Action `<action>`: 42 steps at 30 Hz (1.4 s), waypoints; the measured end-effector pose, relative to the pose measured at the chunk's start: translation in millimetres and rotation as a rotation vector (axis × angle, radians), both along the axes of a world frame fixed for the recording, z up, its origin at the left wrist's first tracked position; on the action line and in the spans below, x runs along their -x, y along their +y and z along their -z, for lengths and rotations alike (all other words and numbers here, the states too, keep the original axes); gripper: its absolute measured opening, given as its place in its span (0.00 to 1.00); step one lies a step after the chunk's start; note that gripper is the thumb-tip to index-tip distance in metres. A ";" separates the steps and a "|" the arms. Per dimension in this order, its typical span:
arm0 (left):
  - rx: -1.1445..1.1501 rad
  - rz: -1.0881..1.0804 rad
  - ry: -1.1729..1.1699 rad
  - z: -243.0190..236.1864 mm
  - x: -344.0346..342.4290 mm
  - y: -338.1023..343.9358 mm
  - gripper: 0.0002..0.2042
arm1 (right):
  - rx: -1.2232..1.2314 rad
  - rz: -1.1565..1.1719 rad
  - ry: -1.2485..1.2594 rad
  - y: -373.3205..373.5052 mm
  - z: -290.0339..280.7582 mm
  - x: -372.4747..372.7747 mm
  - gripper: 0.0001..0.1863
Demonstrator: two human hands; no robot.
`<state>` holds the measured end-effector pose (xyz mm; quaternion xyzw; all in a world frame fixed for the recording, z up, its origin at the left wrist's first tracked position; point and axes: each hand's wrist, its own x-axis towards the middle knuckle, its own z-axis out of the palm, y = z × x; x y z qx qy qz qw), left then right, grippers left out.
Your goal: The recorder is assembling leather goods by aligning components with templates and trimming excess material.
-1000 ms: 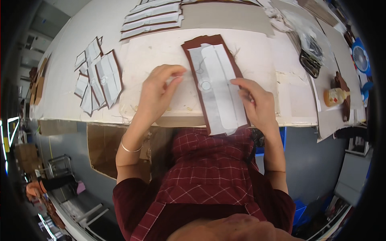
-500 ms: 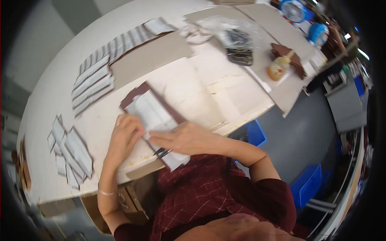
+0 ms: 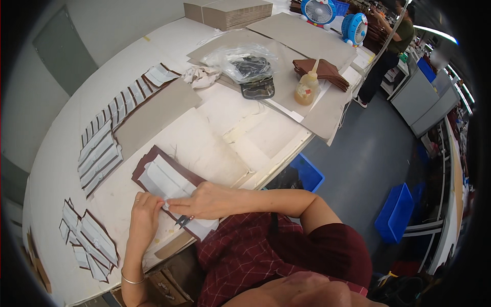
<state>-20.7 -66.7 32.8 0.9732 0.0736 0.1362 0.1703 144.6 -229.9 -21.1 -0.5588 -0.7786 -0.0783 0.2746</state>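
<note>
To the left of the long brown piece with white backing (image 3: 170, 178), and apart from it, there is a loose pile of backed pieces (image 3: 91, 240), lying one over another. Farther from the person than the long brown piece, also on its left, more backed pieces (image 3: 99, 158) lie overlapped in rows, beside a grey board (image 3: 153, 115).

The left hand (image 3: 143, 215) is at the left edge of the long brown piece. Its thumb and fingers are pressed together at the white round spot; what is between them I cannot tell. The long brown piece itself lies slantwise at the table's (image 3: 130, 197) near edge, with its lower end close to the checked apron (image 3: 240, 240).

On the lower part of this piece, a small dark tool (image 3: 183, 221) shows under the right hand (image 3: 204, 199). This hand comes across from the right, fingers stretched out, with the tips on the piece near the left fingertips. Whether it grips the tool, I cannot tell.

Well to the right of the long brown piece and farther away are a clear plastic bag (image 3: 225, 59), then a bottle (image 3: 306, 93) with amber liquid.
</note>
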 end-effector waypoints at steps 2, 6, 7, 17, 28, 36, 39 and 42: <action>0.051 -0.040 -0.019 7.4 7.1 -2.5 0.03 | -0.004 -0.003 -0.006 1.6 2.3 5.4 0.24; 0.379 -0.225 -0.083 25.1 31.0 -6.5 0.04 | -0.007 -0.019 0.021 0.8 -2.8 8.3 0.20; 0.524 -0.306 -0.124 29.5 34.7 -4.0 0.04 | -0.004 -0.002 0.038 0.4 -4.7 5.9 0.18; 0.040 -0.310 -0.289 15.1 19.9 -2.4 0.09 | 0.079 0.031 0.021 2.0 -9.8 -2.0 0.26; -0.079 -0.138 -0.115 24.6 8.5 0.9 0.05 | 0.080 0.072 0.029 5.7 -8.1 5.0 0.25; 0.385 -0.251 -0.120 22.6 7.7 4.7 0.05 | 0.104 0.069 0.055 4.6 -9.1 3.5 0.26; 0.155 -0.159 -0.137 27.3 6.0 1.7 0.04 | 0.092 0.069 0.061 4.6 -8.0 3.1 0.26; 0.074 -0.142 -0.112 29.3 4.9 3.4 0.05 | 0.106 0.071 0.064 4.3 -8.3 3.1 0.25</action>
